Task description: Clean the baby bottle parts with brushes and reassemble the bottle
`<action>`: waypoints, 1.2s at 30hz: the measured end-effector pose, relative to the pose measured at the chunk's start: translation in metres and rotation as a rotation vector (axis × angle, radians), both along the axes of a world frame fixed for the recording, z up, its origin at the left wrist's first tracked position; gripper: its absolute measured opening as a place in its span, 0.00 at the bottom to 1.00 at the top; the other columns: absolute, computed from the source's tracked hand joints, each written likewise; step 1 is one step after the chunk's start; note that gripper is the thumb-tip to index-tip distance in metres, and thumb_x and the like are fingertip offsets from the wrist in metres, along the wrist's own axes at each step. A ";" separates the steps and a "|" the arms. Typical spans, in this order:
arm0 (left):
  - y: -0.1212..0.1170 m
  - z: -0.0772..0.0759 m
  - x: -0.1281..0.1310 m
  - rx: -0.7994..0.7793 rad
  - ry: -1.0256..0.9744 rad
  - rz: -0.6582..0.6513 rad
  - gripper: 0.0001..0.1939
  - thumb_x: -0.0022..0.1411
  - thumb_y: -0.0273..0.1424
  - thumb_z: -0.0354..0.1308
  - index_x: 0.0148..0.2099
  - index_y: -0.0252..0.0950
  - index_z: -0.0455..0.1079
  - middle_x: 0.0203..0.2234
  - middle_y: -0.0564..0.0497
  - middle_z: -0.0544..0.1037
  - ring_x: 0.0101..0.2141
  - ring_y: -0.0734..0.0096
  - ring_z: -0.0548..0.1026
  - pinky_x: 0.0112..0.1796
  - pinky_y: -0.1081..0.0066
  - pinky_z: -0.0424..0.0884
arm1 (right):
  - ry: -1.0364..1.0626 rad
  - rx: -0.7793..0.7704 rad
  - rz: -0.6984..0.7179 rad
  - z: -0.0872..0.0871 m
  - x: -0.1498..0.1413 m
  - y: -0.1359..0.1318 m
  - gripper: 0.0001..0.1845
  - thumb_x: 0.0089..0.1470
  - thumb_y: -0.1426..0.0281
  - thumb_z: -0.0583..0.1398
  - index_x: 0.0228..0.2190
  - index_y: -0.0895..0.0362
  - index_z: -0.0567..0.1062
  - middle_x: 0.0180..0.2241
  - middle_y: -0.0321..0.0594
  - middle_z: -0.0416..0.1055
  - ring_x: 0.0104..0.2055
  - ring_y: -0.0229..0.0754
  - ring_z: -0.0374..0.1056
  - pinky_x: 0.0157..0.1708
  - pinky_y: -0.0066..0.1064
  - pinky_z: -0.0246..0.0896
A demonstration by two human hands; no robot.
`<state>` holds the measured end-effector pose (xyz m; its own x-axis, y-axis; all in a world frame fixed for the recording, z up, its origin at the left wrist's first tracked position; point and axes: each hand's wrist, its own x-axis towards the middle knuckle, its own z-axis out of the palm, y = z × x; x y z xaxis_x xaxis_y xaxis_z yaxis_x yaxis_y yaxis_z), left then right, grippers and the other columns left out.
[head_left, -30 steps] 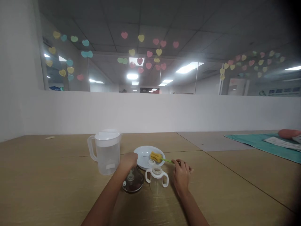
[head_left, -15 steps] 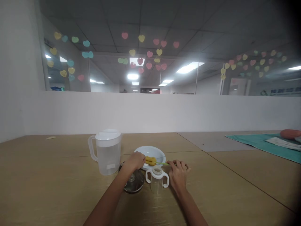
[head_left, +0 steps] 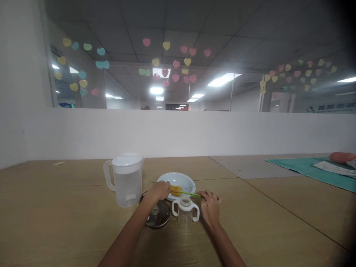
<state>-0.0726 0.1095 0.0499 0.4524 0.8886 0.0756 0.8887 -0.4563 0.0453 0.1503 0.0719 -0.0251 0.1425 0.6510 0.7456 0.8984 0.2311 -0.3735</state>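
A bottle brush (head_left: 175,191) with a yellow, sponge-like head and a thin green handle lies level between my hands, over the near part of a white bowl (head_left: 180,180). My left hand (head_left: 160,191) is closed on the left end of the yellow head. Around the green handle, the fingers of my right hand (head_left: 210,204) are wrapped. Just below the brush stands a clear bottle (head_left: 185,220) without a lid, with a white two-handled collar, upright on the table. Under my left wrist lies a dark round glass lid (head_left: 159,218), partly hidden by my forearm.
On the left stands a translucent white pitcher (head_left: 128,185) with its lid on. A teal cloth (head_left: 300,167) lies at the far right with a reddish object (head_left: 340,157) on it. The white wall (head_left: 172,133) bounds the back of the wooden table (head_left: 264,226).
Both hands have shifted very slightly left with the brush, and its yellow head appears turned, showing ridges more clearly. The bottle, bowl, lid and pitcher stay put.
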 end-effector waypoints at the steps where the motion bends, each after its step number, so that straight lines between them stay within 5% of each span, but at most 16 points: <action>1: 0.000 0.000 0.000 0.002 -0.002 0.004 0.15 0.62 0.30 0.42 0.46 0.32 0.67 0.42 0.40 0.75 0.42 0.60 0.74 0.38 0.69 0.66 | 0.005 0.000 0.001 -0.001 0.000 0.001 0.21 0.45 0.81 0.49 0.28 0.51 0.79 0.29 0.38 0.73 0.35 0.43 0.62 0.37 0.37 0.45; 9: -0.003 0.004 0.000 0.011 -0.040 0.025 0.13 0.57 0.31 0.49 0.42 0.32 0.67 0.41 0.39 0.75 0.42 0.56 0.73 0.38 0.67 0.66 | 0.118 -0.050 0.014 -0.001 0.000 0.002 0.22 0.45 0.79 0.48 0.27 0.51 0.79 0.29 0.38 0.74 0.35 0.45 0.63 0.37 0.36 0.46; 17: -0.004 0.004 0.000 0.001 -0.151 -0.009 0.14 0.54 0.27 0.52 0.45 0.33 0.62 0.44 0.43 0.71 0.43 0.64 0.71 0.40 0.71 0.65 | 0.223 -0.026 0.032 -0.003 0.001 0.005 0.21 0.44 0.76 0.47 0.26 0.52 0.79 0.28 0.40 0.74 0.35 0.45 0.65 0.37 0.37 0.49; 29: -0.006 0.024 -0.023 -0.151 -0.145 0.044 0.30 0.43 0.31 0.64 0.50 0.34 0.62 0.44 0.46 0.73 0.42 0.65 0.73 0.36 0.74 0.68 | 0.475 0.021 0.016 -0.002 0.005 0.003 0.20 0.38 0.68 0.47 0.25 0.58 0.77 0.31 0.46 0.74 0.36 0.49 0.66 0.38 0.36 0.55; 36: -0.013 0.035 -0.024 -0.332 0.020 0.221 0.20 0.30 0.31 0.71 0.31 0.34 0.74 0.31 0.44 0.79 0.32 0.55 0.77 0.31 0.68 0.71 | 0.485 0.010 -0.023 0.000 0.006 0.001 0.20 0.37 0.68 0.47 0.23 0.58 0.77 0.31 0.46 0.74 0.36 0.49 0.65 0.37 0.36 0.55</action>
